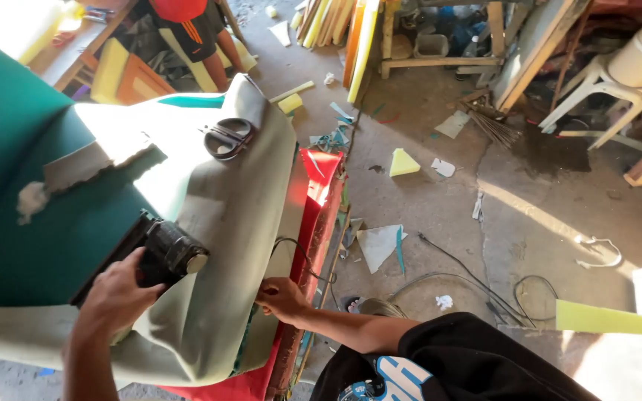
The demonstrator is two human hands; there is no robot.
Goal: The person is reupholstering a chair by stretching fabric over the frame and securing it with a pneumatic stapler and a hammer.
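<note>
Stretching across the left half of the view, a large upholstered furniture piece covered in teal fabric (16,223) is seen, with a wide sheet of pale grey-green fabric (217,223) draped over its edge and hanging down toward the floor. Beneath the draped sheet, a red fabric-covered frame edge (319,186) is exposed, lit brightly at its upper end. A dusty grey concrete floor (440,215) is spread over the right half, littered with foam offcuts, among them a yellow wedge-shaped foam scrap (403,162), and with loose black cables (469,278). A white plastic chair (596,85) is stood at the upper right, near stacked timber.

A black handheld staple tool with a round barrel end (157,256) is laid against the grey-green fabric and is gripped from below by the left hand (117,293), whose fingers are wrapped closed around its body. The right hand (282,299) is held well apart from the left, at the lower hem of the grey-green fabric beside the red frame, its fingers pinched shut on the fabric's edge.

A pair of black-handled scissors (227,138) is rested on top of the sheet, shut, well above both hands. A small tuft of white stuffing (31,199) is seen on the teal fabric.
</note>
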